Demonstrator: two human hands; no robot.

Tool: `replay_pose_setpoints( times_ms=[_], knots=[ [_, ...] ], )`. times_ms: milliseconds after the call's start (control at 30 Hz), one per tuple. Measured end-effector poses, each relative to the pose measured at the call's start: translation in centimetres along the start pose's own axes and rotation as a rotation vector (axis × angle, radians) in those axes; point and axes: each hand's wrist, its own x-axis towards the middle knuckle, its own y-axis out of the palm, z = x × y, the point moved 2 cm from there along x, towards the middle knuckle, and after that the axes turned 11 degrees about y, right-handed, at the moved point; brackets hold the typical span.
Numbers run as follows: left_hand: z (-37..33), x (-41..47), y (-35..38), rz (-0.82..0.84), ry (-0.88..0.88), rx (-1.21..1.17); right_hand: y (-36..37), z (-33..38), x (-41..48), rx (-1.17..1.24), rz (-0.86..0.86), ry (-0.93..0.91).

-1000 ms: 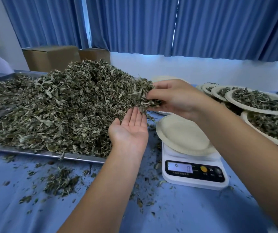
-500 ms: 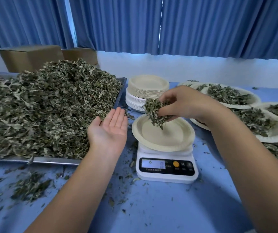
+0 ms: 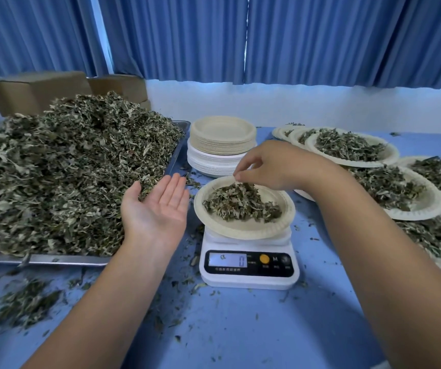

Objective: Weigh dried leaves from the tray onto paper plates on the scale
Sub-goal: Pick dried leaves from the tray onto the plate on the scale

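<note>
A big heap of dried leaves [image 3: 62, 177] fills a metal tray [image 3: 54, 259] on the left. A white digital scale [image 3: 248, 267] stands at the centre with a paper plate [image 3: 240, 230] on it. A small pile of leaves [image 3: 240, 203] lies on that plate. My right hand [image 3: 272, 166] hovers just above the pile, fingers pointing down and loosely apart, with nothing clearly held. My left hand [image 3: 158, 209] is held palm up and flat between the tray and the scale, holding nothing.
A stack of unused paper plates [image 3: 222, 142] stands behind the scale. Several plates filled with leaves [image 3: 352, 147] cover the right side of the blue table. Loose leaf crumbs [image 3: 25, 302] lie near the front left. Cardboard boxes [image 3: 35, 89] sit behind the tray.
My right hand carried a handful of leaves from the tray to the scale's plate and let it go. The plate now holds a pile. My left hand stayed palm up.
</note>
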Motion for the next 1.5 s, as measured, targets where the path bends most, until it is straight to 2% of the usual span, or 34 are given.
replay_pose_setpoints(
  times_ms=[133,300,367,1067,1333,1500],
  knots=[
    [-0.1,-0.1,0.0,-0.001,-0.002,0.007,0.6,0.5,0.2,0.075,-0.092,-0.087],
    [-0.1,-0.1,0.0,0.002,-0.003,0.016,2.3,0.9,0.1,-0.010,0.069,-0.088],
    [-0.1,-0.1,0.0,0.000,-0.002,0.016,2.4,0.9,0.1,-0.018,0.075,-0.087],
    [0.0,-0.6,0.2,-0.017,-0.019,0.018,1.8,1.9,0.3,0.239,-0.260,-0.198],
    [-0.1,-0.6,0.2,-0.038,-0.021,0.022,2.5,2.1,0.4,0.138,-0.226,-0.204],
    [0.2,-0.9,0.2,-0.111,-0.006,0.154,3.2,2.5,0.1,0.082,-0.189,-0.189]
  ],
)
